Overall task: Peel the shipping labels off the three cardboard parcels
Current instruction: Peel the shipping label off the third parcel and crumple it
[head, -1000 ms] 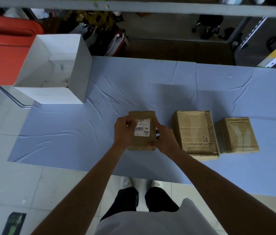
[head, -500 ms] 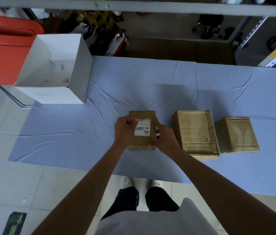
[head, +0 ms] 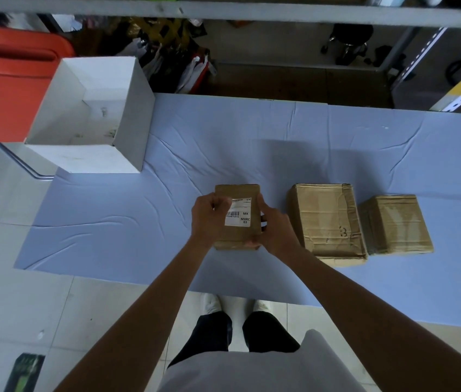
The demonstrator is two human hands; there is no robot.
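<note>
Small brown cardboard parcel [head: 236, 236], white barcoded label [head: 240, 219] uppermost, gripped between left hand [head: 208, 215] and right hand [head: 276, 230]. Open-topped white cardboard box [head: 136, 123] at worktop [head: 252, 154] left end.

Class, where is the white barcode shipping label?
Head view, centre: the white shipping label lies atop the leftmost brown cardboard parcel, between the left hand and right hand.

Hidden under fingers, cut by the frame

Covers the upper left corner of the shipping label [head: 238, 213] with the fingers of the left grip [head: 208, 219]; tucks the fingertips of the right grip [head: 276, 230] out of sight along the right side of the small parcel [head: 236, 239]. Cannot read the label's fine print above the barcode. Loses the red bin [head: 6, 80], the bench [head: 252, 137] at its right end, and a dark item [head: 24, 373] on the floor to the frame's edges.
</note>
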